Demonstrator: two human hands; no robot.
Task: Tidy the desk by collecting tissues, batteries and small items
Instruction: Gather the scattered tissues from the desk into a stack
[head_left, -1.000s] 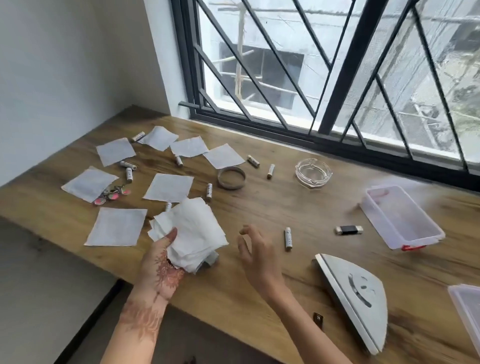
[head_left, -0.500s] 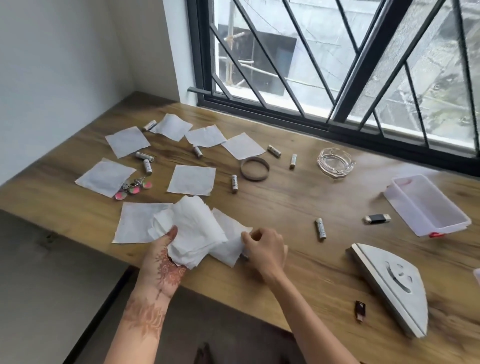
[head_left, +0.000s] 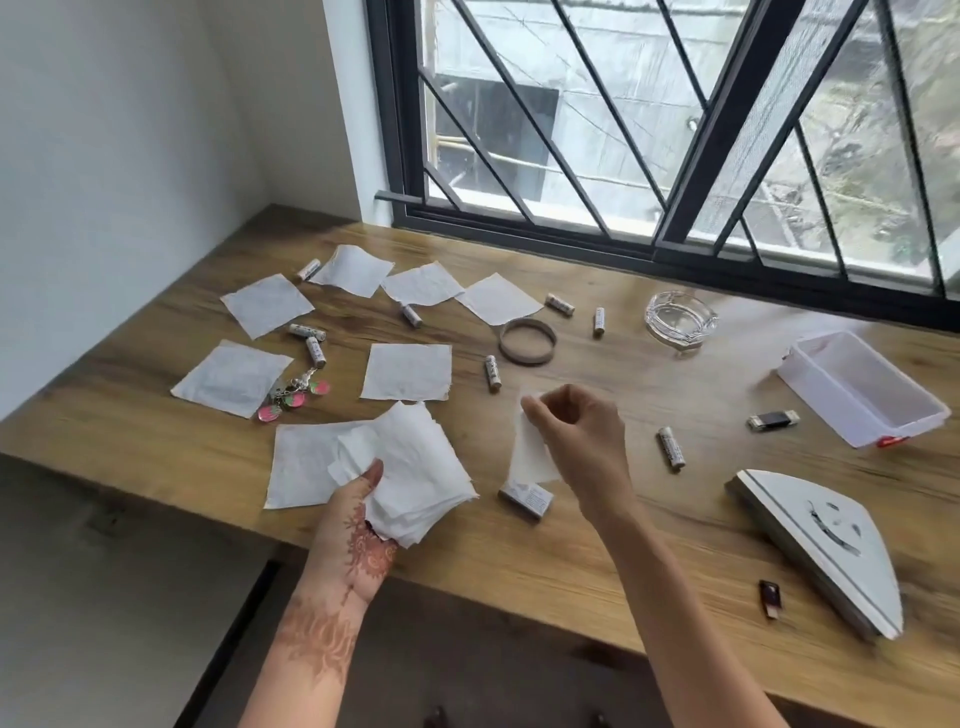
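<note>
Left hand (head_left: 358, 519) clamped on a stack of tissues (head_left: 415, 473), held over the near edge of the worktop (head_left: 597, 561). Right hand (head_left: 576, 441) pinching a single tissue (head_left: 527, 457) by its upper corner, sheet hanging clear of the surface above a small printed box (head_left: 525, 497). Tissue: thin, limp, near weightless, easily torn; best lifted by a corner or edge, then laid flat on the stack. Seven flat tissues remaining toward the far-left corner. Batteries (head_left: 670, 448), scattered: small rigid cylinders, smooth, prone to rolling; best gripped across the middle. Clear plastic container (head_left: 852, 410) near the right edge, open. Glass ashtray (head_left: 680, 317) fragile, hard.
</note>
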